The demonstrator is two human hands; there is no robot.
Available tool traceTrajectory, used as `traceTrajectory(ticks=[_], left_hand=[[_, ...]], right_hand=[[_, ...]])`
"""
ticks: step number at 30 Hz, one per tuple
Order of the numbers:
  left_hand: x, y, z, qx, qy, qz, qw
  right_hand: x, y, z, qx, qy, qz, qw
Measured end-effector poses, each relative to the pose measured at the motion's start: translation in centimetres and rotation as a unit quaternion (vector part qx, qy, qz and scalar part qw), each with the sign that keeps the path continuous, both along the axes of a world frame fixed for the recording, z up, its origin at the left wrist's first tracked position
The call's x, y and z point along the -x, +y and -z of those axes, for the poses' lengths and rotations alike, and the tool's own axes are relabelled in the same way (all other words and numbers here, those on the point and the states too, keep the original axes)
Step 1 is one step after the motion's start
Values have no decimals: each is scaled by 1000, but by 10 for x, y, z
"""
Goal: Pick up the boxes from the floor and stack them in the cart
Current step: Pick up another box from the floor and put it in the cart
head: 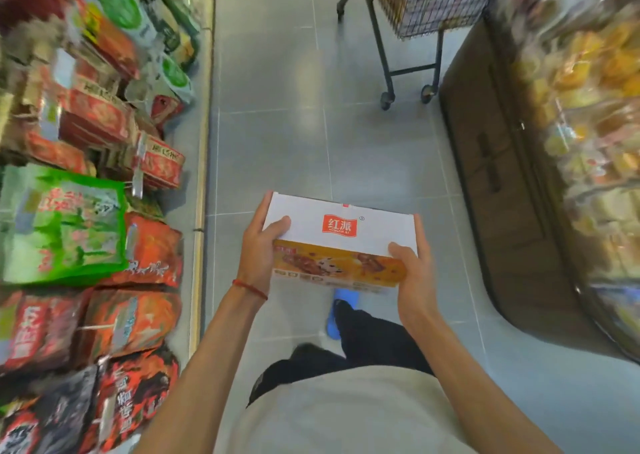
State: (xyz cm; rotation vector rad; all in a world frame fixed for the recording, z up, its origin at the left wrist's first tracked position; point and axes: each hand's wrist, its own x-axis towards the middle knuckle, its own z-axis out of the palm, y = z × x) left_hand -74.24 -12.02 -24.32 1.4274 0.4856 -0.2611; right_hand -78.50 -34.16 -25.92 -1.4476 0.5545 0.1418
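I carry one flat box (341,232) at waist height over the grey tiled floor. Its top is white with a red logo and its near side is orange with a food picture. My left hand (258,249) grips its left end, thumb on the top face. My right hand (414,273) grips its right end, thumb on the near top edge. The wire cart (424,14) stands ahead at the upper right on black wheels. At least one orange and white box lies inside its basket.
Shelves of red, orange and green snack bags (86,211) line the left side of the aisle. A dark brown cabinet base (502,183) with packaged goods above it runs along the right. The grey floor (277,124) stretches between me and the cart.
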Motion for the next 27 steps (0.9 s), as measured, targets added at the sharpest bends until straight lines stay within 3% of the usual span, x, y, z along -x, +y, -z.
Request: traceTrajectory(ticks=[15,27], left_hand=[[-353,-20,1,-4,-20,27,999],[-649,-41,-24,-17,-26,121,992]], right_hand=[[-355,-14,-5,10,-8,21,1000],[-597,-18,-26,7,-9,145,989]])
